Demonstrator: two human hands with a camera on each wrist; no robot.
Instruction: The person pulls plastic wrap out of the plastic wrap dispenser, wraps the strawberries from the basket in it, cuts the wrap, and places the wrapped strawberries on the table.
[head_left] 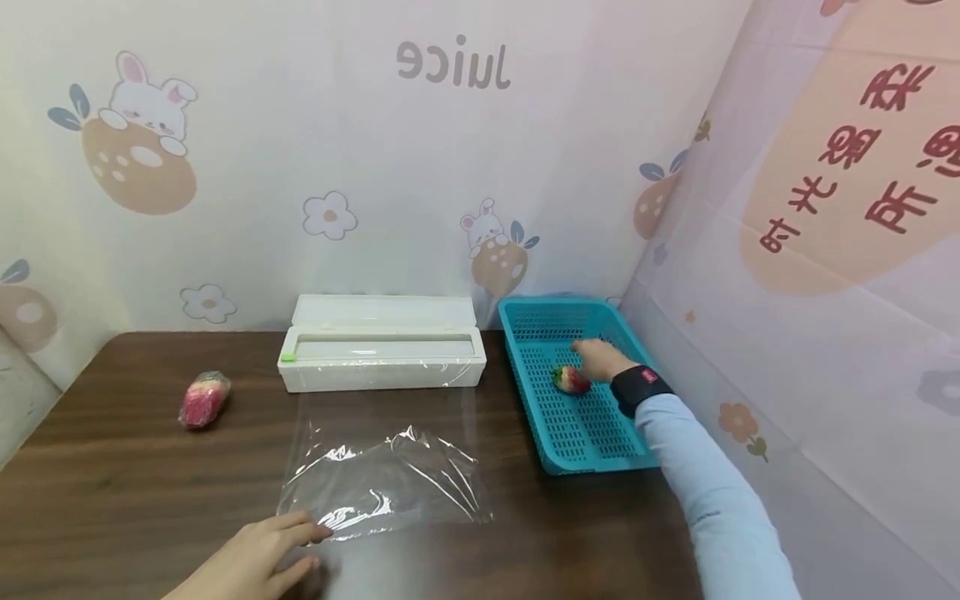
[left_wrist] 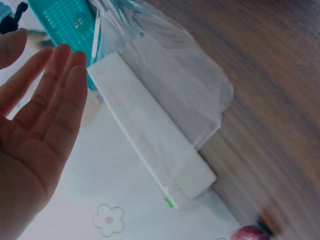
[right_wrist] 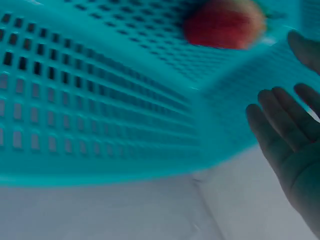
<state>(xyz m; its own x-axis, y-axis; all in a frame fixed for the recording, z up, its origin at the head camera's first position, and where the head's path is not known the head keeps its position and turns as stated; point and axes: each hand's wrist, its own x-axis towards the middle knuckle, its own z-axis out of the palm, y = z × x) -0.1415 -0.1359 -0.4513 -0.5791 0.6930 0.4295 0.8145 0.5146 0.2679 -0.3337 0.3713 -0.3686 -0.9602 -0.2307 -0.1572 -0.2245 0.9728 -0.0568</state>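
In the head view my right hand (head_left: 600,360) reaches into a teal basket (head_left: 564,464), just above a red strawberry (head_left: 574,382) with a pale top and green leaves. The right wrist view shows that hand (right_wrist: 295,135) with fingers extended and parted from the strawberry (right_wrist: 225,25). My left hand (head_left: 258,557) is at the near left corner of a clear plastic film sheet (head_left: 390,487), fingertips right at its edge. Its fingers look loosely straight in the left wrist view, with nothing in the palm (left_wrist: 30,145). The film extends from a white cling film box (head_left: 386,377).
A strawberry wrapped in film (head_left: 204,400) lies on the dark wooden table (head_left: 97,467) at the left. The box's lid (head_left: 382,311) stands raised at the back. Printed wall cloths (head_left: 360,150) border the table behind and at the right, close to the basket.
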